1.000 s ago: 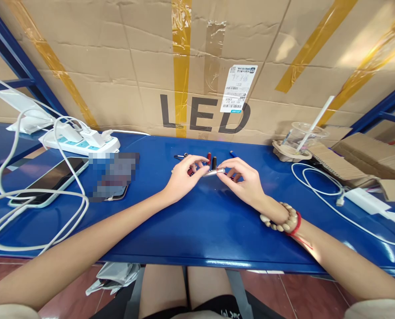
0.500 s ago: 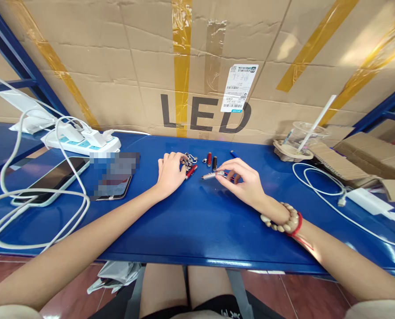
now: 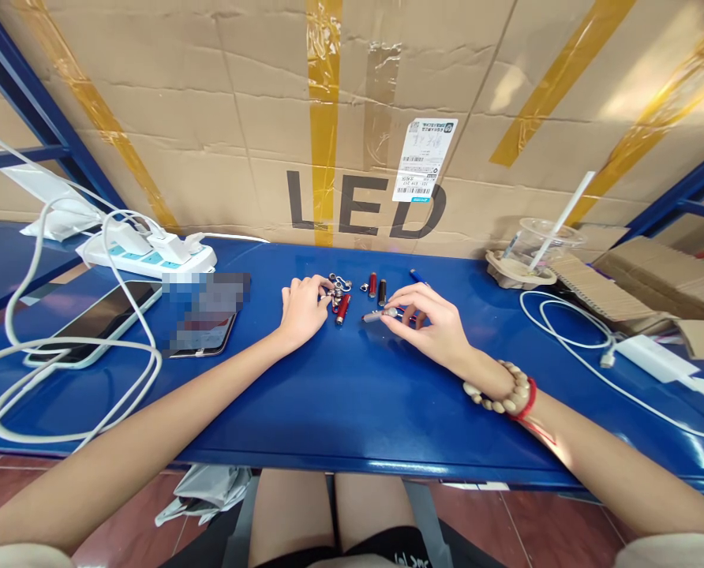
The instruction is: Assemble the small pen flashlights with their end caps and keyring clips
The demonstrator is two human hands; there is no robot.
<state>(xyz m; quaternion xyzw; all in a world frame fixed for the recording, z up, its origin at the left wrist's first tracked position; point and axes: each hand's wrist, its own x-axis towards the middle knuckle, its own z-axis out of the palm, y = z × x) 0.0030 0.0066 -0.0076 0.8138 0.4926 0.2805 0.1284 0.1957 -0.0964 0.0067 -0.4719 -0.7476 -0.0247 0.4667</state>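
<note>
My left hand (image 3: pixel 305 312) rests on the table with fingers curled at a small pile of metal clasps (image 3: pixel 338 285). What its fingertips pinch, if anything, is hidden. Just right of those fingers lies a short red metal tube (image 3: pixel 342 310). Between thumb and fingertips, my right hand (image 3: pixel 428 319) holds a silver tube (image 3: pixel 372 317), slightly blurred, low over the table and pointing left. Beyond it lie another red tube (image 3: pixel 373 284), a black tube (image 3: pixel 382 293) and a loose clasp (image 3: pixel 364 287). A blue tube (image 3: pixel 418 276) sits behind my right fingers, and something red and blue is partly covered beneath them.
Left on the blue table (image 3: pixel 305 410) are two phones, one pixelated (image 3: pixel 207 315), a power strip (image 3: pixel 151 254) and looping white cables. At right stand a plastic cup with a straw (image 3: pixel 544 241), a white charger (image 3: pixel 653 359) and cardboard. A large carton (image 3: pixel 239 118) backs the table.
The red tube by my left hand has turned steeper and shifted slightly right, apart from the fingers. The silver tube in my right hand has moved a little right and tilted slightly.
</note>
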